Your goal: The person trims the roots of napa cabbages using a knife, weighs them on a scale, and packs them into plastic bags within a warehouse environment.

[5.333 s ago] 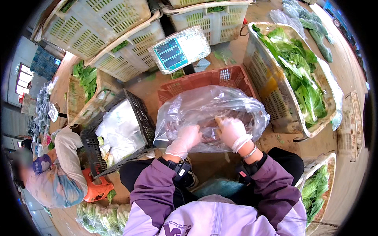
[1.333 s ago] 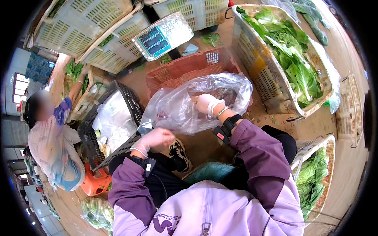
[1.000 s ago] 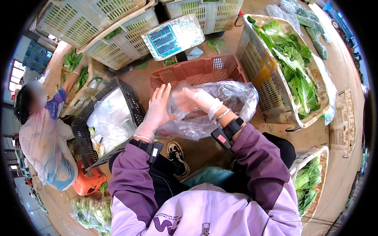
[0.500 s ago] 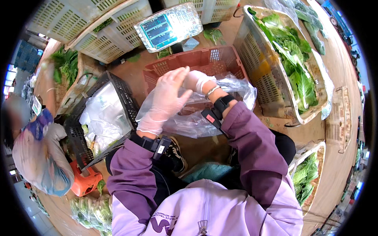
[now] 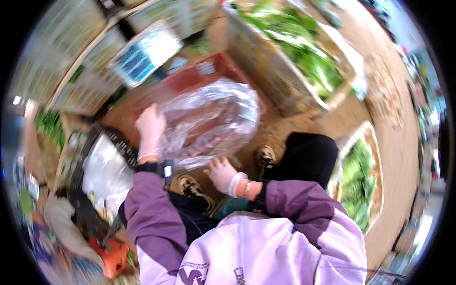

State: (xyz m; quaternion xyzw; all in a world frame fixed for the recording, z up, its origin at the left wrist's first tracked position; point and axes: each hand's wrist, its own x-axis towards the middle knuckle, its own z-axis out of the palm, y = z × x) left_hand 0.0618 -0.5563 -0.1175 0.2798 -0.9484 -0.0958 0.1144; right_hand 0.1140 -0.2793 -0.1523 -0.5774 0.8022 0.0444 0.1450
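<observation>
The plastic bag (image 5: 210, 124) looks light, slippery, best held by its rim; whether left hand (image 5: 151, 130) or right hand (image 5: 222, 176) grips is unclear.

Glossy, crinkled clear plastic bag (image 5: 209, 126), matt red plastic crate (image 5: 187, 76), matt cloth jacket (image 5: 251, 247)

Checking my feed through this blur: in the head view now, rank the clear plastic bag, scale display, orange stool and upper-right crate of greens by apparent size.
Largest to smallest:
1. Upper-right crate
2. Clear plastic bag
3. Scale display
4. Orange stool, blurred and partly hidden
</observation>
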